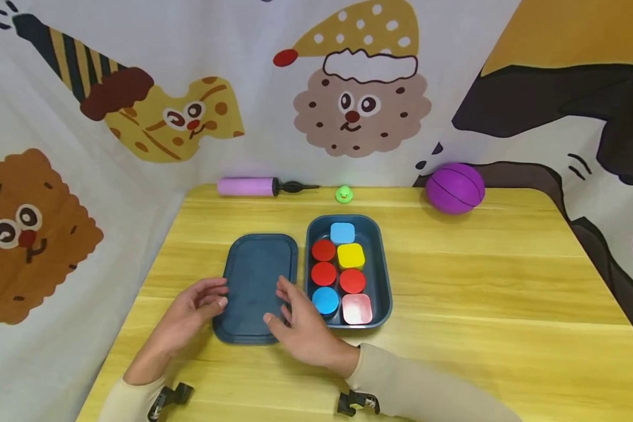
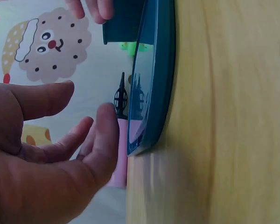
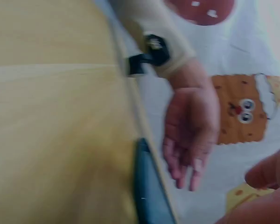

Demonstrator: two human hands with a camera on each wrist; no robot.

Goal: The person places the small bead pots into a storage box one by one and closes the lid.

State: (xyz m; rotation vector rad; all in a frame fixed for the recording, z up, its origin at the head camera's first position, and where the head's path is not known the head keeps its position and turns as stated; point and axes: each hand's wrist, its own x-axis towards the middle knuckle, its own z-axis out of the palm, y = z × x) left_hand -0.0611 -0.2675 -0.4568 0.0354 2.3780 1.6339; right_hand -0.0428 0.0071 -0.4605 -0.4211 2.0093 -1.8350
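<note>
A dark blue rectangular lid (image 1: 254, 281) lies flat on the table. My left hand (image 1: 192, 310) hovers at its left edge, fingers loosely bent with nothing between them. Over the lid's right side is my right hand (image 1: 308, 328), its fingers relaxed and also holding nothing. Right of the lid stands a dark blue box (image 1: 377, 264). It holds several small capped containers: red round ones (image 1: 324, 250), a blue round one (image 1: 325, 300), a yellow square one (image 1: 351, 256), a pink square one (image 1: 357, 309) and a light blue square one (image 1: 343, 233). In the left wrist view, the left hand (image 2: 60, 158) appears apart from the lid (image 2: 161, 93).
Along the table's back edge lie a pink hand pump (image 1: 248, 187) with a black nozzle, a small green duck (image 1: 344, 194) and a purple ball (image 1: 455, 188). A cartoon-printed cloth (image 1: 264, 70) hangs behind the wooden table (image 1: 480, 281).
</note>
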